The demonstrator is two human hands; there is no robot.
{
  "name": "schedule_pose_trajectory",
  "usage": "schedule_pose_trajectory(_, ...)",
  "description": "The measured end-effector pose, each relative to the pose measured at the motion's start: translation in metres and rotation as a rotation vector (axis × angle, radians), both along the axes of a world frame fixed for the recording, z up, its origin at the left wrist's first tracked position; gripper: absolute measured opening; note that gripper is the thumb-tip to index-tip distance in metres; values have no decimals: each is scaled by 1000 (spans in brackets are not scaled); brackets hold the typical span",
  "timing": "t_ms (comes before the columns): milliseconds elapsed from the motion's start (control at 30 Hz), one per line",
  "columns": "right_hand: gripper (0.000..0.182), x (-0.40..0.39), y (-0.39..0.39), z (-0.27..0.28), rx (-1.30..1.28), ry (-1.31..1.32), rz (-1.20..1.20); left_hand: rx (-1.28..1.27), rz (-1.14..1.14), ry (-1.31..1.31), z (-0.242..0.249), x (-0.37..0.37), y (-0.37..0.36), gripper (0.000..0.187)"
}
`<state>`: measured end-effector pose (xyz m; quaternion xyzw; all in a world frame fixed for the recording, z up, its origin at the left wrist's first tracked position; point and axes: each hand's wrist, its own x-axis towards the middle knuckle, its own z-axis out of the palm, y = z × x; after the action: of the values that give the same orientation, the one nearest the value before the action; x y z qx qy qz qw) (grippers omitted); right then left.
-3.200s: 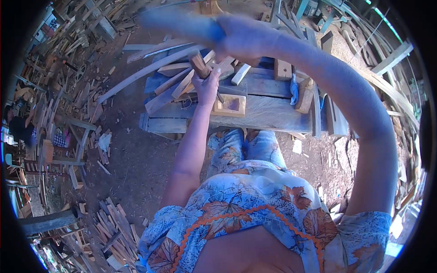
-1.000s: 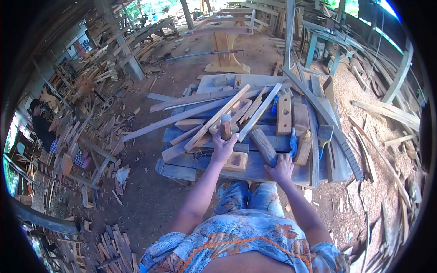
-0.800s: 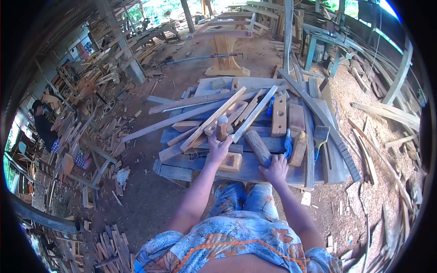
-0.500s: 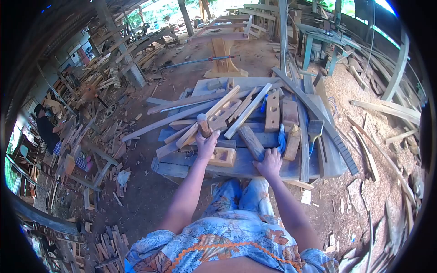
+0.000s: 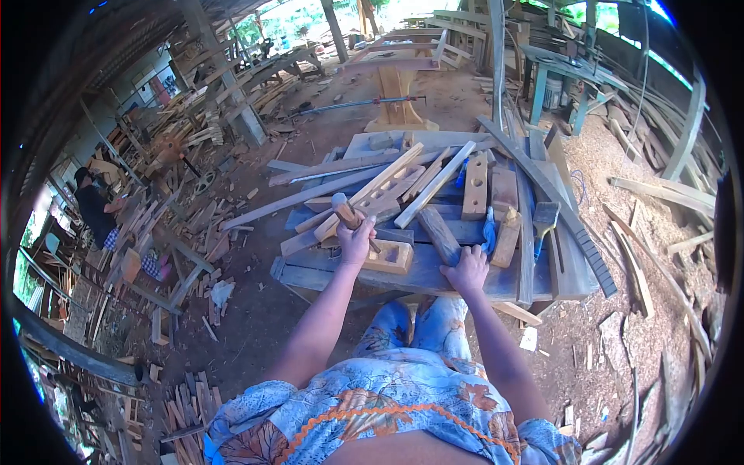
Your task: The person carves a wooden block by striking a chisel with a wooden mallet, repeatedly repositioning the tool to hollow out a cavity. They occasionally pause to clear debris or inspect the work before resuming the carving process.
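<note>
My left hand (image 5: pixel 356 243) is closed around the wooden handle of a chisel (image 5: pixel 345 209), butt end up and tilted. What looks like its narrow blade shows below the fist, by a pale wooden block (image 5: pixel 390 256) with a cut recess in its top. My right hand (image 5: pixel 467 270) grips the near end of a dark wooden bar (image 5: pixel 439 236) lying on the bench. Right of that hand are a blue bristly tuft (image 5: pixel 489 231), a light wood block (image 5: pixel 507 239) and a wide flat brush (image 5: pixel 545 218).
The low bench (image 5: pixel 325 277) carries several loose strips and a drilled block (image 5: pixel 476 186). A long dark bar (image 5: pixel 554 205) crosses its right side. Sawdust and offcuts cover the ground at right. A person (image 5: pixel 97 208) is at far left among wood piles; a clamp (image 5: pixel 364 104) is beyond the bench.
The view has shifted, so the bench appears farther right. My left hand has tilted the chisel, and its blade now shows beside the recessed block. My right hand stays on the dark bar.
</note>
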<state>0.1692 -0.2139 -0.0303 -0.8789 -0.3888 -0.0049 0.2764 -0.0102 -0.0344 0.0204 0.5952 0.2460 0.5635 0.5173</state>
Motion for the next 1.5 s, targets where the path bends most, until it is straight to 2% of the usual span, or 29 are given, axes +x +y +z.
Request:
schedule_pose_trajectory(367, 56, -2, -1, 1, 12, -7, 13, -23, 14, -23, 4, -15, -11, 18)
schedule_pose_trajectory(433, 58, -3, -1, 3, -57, 19, 18, -23, 22, -26, 2, -16, -11, 17)
schedule_pose_trajectory(667, 59, -2, -1, 1, -57, 4, 11, -4, 42, 26, 5, -9, -8, 16)
schedule_pose_trajectory(733, 58, -3, 0, 0, 21, -33, -7, 11, 53, 42, 4, -6, -4, 16)
schedule_pose_trajectory(1067, 59, -2, 3, 1, -66, 22, 1, -69, 46, 26, 11, 12, 10, 18)
schedule_pose_trajectory(1133, 59, -1, 2, -3, 52, -27, 12, -79, 40, 67, 9, 18, 13, 19)
schedule_pose_trajectory(1167, 59, 1, 0, -2, 30, -19, 6, -58, 30, 65, 8, 21, 14, 20)
schedule_pose_trajectory(1233, 63, 12, -1, 2, 28, 168, 95, -14, 5, 84, 3, 23, 13, 20)
schedule_pose_trajectory(1300, 70, 35, -3, -6, 173, 599, 188, 23, -20, 96, 3, 21, 12, 20)
schedule_pose_trajectory(1333, 71, 43, -5, -6, 249, 651, 227, 2, -28, 103, 2, 19, 12, 20)
schedule_pose_trajectory(1400, 67, 29, -18, 67, 272, 705, 289, 48, -19, 76, -1, 16, 14, 19)
schedule_pose_trajectory(1433, 64, 24, -18, 90, 385, 730, 365, 21, -7, 67, 0, 14, 14, 18)
schedule_pose_trajectory(1500, 63, 17, -13, 149, 354, 519, 494, 7, -17, 62, -1, 12, 19, 18)
